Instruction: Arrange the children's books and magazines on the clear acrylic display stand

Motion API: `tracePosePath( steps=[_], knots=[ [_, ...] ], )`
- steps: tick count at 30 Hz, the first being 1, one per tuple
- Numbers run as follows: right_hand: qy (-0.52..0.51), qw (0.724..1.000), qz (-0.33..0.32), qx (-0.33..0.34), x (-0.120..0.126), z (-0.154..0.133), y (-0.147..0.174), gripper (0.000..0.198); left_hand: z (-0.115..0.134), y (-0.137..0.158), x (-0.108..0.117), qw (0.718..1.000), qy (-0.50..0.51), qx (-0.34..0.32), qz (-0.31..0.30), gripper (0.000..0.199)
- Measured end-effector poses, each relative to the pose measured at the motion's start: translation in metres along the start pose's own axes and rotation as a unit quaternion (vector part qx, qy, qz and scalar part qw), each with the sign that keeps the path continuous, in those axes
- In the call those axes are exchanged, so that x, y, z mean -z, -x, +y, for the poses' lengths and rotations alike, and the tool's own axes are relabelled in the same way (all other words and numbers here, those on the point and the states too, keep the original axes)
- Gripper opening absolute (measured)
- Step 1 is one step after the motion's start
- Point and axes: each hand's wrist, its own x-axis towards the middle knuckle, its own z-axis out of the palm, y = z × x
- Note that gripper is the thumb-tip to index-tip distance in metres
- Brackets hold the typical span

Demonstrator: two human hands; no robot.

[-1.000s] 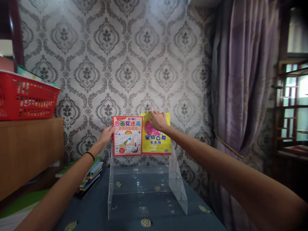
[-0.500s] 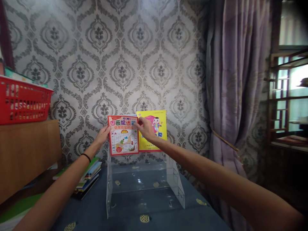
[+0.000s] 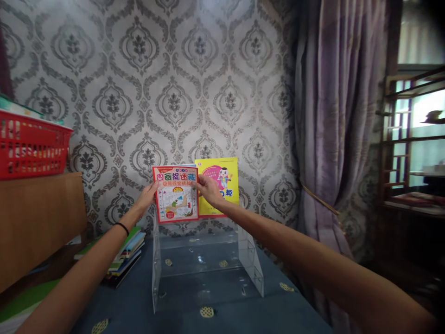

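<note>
Books stand side by side on the top tier of a clear stand (image 3: 205, 264), centre of the frame, backed by patterned wallpaper. Left hand (image 3: 148, 197) holds the left edge of the red book (image 3: 176, 194), fingers curled round it; whether the thumb presses the cover cannot be told. Right hand (image 3: 208, 189) pinches the red book's upper right corner, and lies across the lower left of the yellow book (image 3: 219, 178) just beside it. The red book slightly overlaps the yellow one's left edge.

Judging by this, the step in hand is squaring the red book upright on the top tier. The next move seems to call for a gentle nudge and a light release, so neither book tips forward.

Edges and room: the stand's clear side walls flank the tiers, and the two lower tiers sit open below the hands. Wall is directly behind the books, so there is no room backward. A stack of books (image 3: 127, 253) lies at lower left, near the left forearm. A wooden cabinet (image 3: 38, 222) with a red basket (image 3: 33, 148) fills the left edge. A purple curtain (image 3: 330, 139) hangs at right, near the stand.
</note>
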Motion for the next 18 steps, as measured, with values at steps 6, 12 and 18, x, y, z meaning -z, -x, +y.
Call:
tracePosePath(
  steps=[6,12,18],
  knots=[
    [-0.052,0.997,0.036,-0.031,0.006,0.010,-0.006,0.027,0.004,0.001,0.001,0.999,-0.035,-0.005,-0.001,0.063],
    [-0.054,0.994,0.080,-0.040,0.038,0.013,-0.001,0.027,0.006,0.001,-0.001,0.999,-0.039,-0.010,-0.003,0.054],
    [-0.038,0.990,0.126,-0.059,0.078,0.022,0.005,0.031,0.005,0.000,0.000,0.999,-0.047,-0.003,-0.002,0.046]
  ],
)
